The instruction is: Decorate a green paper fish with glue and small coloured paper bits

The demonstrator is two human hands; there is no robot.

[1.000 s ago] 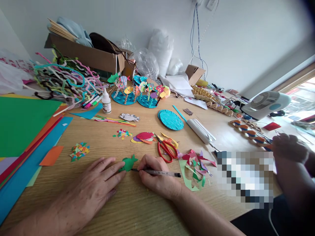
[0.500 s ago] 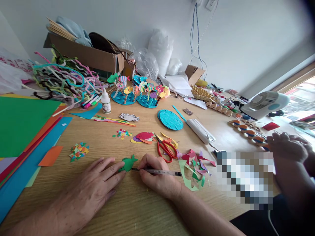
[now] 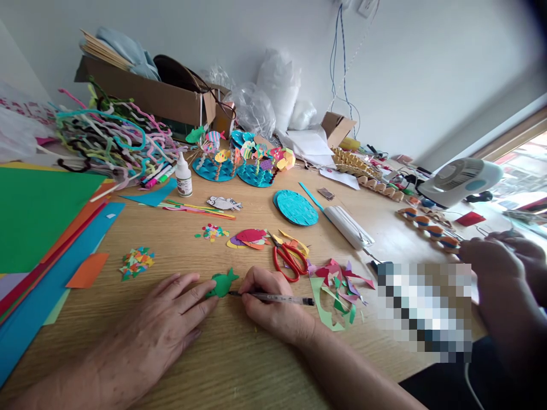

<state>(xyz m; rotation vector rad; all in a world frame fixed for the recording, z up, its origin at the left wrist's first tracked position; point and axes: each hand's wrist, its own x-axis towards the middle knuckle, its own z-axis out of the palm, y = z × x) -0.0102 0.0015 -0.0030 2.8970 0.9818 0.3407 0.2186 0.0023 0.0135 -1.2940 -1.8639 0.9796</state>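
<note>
A small green paper fish [image 3: 222,284] lies flat on the wooden table. The fingertips of my left hand [image 3: 179,307] rest on its left end, fingers stretched out and palm down. My right hand [image 3: 273,302] is closed around a pen [image 3: 277,298], whose tip is at the fish's lower right edge. Behind my right hand lie red-handled scissors [image 3: 290,261], shut, beside a stack of coloured paper fish [image 3: 249,238]. Paper scraps [image 3: 339,285] in red, green and purple are spread to the right of the pen.
Coloured paper sheets [image 3: 43,222] cover the left side. Small confetti piles [image 3: 137,263], a glue bottle [image 3: 183,176] and blue discs [image 3: 296,207] lie farther back. Finished fish models [image 3: 216,166] stand near the wall. At the right are a fan [image 3: 461,179] and another person's hands [image 3: 491,256].
My hands, the pen and the green fish look unmoved. The other person's hands at the right have shifted slightly down and left.
</note>
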